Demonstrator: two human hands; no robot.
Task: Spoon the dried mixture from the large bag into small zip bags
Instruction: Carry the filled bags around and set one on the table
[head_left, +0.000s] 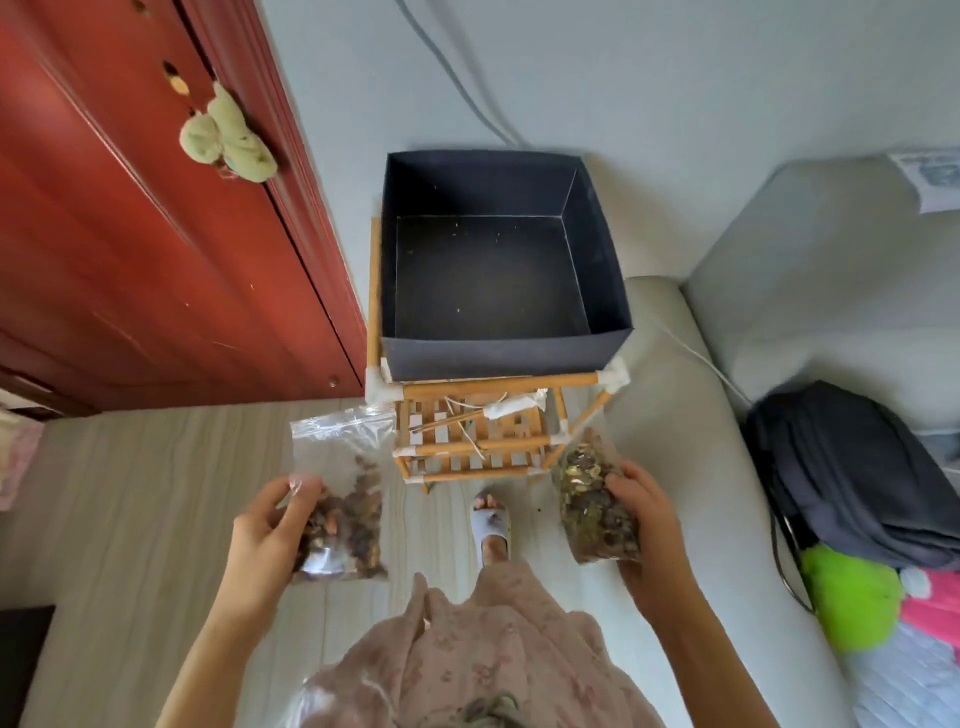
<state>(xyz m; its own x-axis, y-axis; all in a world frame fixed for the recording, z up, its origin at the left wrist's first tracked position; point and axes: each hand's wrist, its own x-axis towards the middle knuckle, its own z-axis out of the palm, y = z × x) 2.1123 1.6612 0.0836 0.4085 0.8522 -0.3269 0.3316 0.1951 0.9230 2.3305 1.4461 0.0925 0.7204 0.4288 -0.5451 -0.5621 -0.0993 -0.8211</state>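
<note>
While both bags hung upright below the box (498, 353), the right hand (647, 525), fingers closed on the fuller bag (592, 499), sat nearer it; the left hand (270, 525) pinched a half-full zip bag (340, 488) lower left.

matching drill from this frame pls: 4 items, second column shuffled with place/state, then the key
Items:
1. dark box
2. left hand
3. right hand
4. grey slipper

Places/states:
A. holds a partly filled clear zip bag, loose plastic above the mixture
B. on the floor, under the wooden rack
C. open and empty apart from a few specks, sitting on top of the rack
D. grips a packed, bulging bag of mixture next to the sofa

Pairs: 1-C, 2-A, 3-D, 4-B
</note>
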